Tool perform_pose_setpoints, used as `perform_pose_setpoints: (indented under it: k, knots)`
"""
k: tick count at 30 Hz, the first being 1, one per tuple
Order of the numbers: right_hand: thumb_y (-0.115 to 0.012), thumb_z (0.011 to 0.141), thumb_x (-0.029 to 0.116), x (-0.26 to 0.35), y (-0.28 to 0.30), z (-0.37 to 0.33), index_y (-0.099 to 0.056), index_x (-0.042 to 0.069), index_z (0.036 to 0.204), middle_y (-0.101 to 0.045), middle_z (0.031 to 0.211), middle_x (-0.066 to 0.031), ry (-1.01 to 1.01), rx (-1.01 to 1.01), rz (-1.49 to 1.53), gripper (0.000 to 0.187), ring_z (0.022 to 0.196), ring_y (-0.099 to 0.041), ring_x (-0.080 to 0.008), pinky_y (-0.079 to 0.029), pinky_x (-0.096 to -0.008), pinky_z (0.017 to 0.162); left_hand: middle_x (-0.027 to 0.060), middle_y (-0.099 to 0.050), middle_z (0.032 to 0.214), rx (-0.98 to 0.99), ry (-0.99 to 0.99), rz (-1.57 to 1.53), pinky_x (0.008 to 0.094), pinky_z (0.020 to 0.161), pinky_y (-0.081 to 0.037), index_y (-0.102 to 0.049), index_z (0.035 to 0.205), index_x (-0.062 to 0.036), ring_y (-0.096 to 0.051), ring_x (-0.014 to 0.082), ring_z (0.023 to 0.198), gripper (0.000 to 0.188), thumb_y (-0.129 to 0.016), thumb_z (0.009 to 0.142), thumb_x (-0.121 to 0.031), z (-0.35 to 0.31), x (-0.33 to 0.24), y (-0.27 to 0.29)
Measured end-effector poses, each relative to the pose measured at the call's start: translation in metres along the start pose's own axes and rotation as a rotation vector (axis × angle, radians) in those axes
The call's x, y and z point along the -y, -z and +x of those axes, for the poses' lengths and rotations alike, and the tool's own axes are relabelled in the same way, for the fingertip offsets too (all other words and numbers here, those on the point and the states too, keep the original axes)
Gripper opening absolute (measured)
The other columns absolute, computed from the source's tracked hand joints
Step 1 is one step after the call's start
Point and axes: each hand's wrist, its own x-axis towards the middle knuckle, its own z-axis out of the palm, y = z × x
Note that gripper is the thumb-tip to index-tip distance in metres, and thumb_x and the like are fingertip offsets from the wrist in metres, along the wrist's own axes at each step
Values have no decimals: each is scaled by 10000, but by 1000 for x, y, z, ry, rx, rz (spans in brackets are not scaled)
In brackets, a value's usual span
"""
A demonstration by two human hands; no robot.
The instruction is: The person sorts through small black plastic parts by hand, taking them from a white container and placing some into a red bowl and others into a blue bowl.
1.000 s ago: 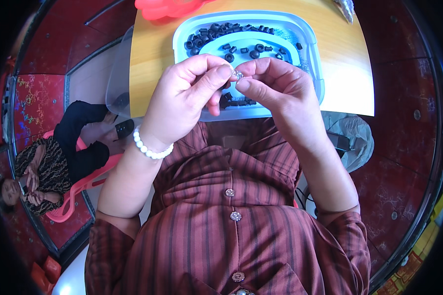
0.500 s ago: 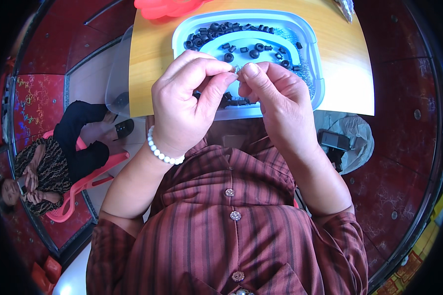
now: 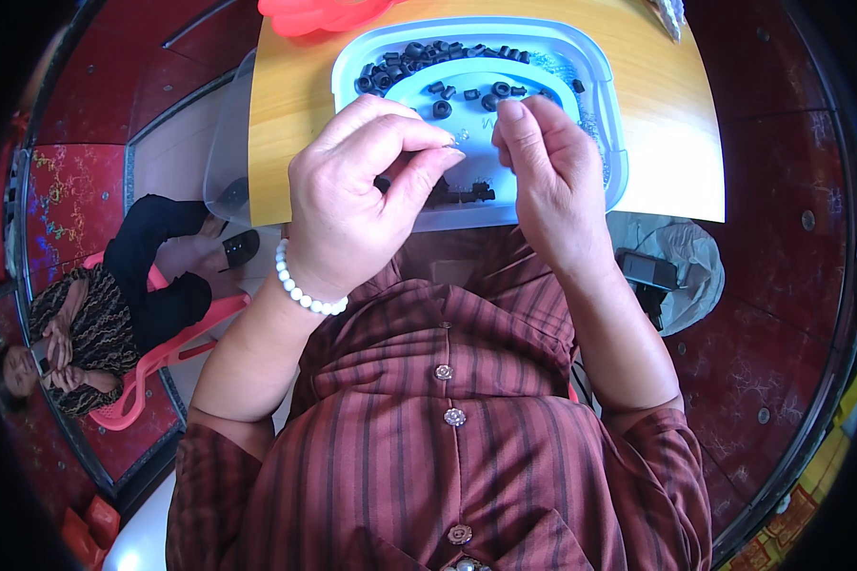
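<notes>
My left hand, with a white bead bracelet at the wrist, pinches thumb and forefinger together. A tiny thin shiny piece shows at those fingertips, too small to name. My right hand is a little apart from it, fingers curled in and thumb pressed on the forefinger; whether anything is inside cannot be seen. Both hands hover over a pale blue plastic tray. Small black rubber-like parts lie along its far side, more in its middle and near my left hand. Fine wire-like bits gather along its right side.
The tray stands on a yellow wood-look table. A red plastic item lies at its far left. To the left a person sits on a pink chair. A clear plastic bag and a dark box are low on the right.
My hands were together at the fingertips; now the right hand has drawn away to the right and its fingers are more curled. The left hand keeps its pinch nearly in place.
</notes>
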Motion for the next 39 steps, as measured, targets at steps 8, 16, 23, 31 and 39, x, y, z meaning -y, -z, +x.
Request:
perform_pose_setpoints:
  k: [8,16,23,31,39]
  knots:
    - [-667,865,99,-2,13,-3,-632,-17,884,-667,802,-75,79,-67,5,123,746,-634,-118,-498,-254,681,61,-627,820,150,213,135,221,571,-472,-707,919,7,-601,101,671,164,-720,759,39,-1,13,2]
    - [-674,835,7,10,23,-22,-626,-17,892,-658,859,-38,-66,23,271,79,791,-612,-83,-487,-223,722,111,-642,1069,216,763,-887,236,760,-562,-592,1178,29,-658,122,852,254,-553,935,-35,-13,12,22]
    - [-648,816,-28,15,9,-35,-615,-7,858,-646,843,-26,-71,99,341,57,786,-604,-74,-480,-218,719,139,-614,1109,144,901,-1474,283,820,-582,-525,1228,34,-657,175,947,287,-499,944,-1,-37,-2,19]
    - [-637,788,9,13,-3,-41,-606,-7,803,-652,766,-61,88,76,163,39,723,-629,-111,-501,-251,673,134,-617,1102,149,861,-1508,346,848,-585,-530,1191,21,-654,205,983,251,-497,943,7,-44,-5,14]
    - [-671,754,1,19,5,-40,-620,7,801,-657,766,-81,260,103,-16,69,709,-655,-164,-510,-261,656,139,-625,1125,81,875,-1447,361,848,-582,-543,1218,31,-657,228,987,280,-497,943,11,-48,-9,15]
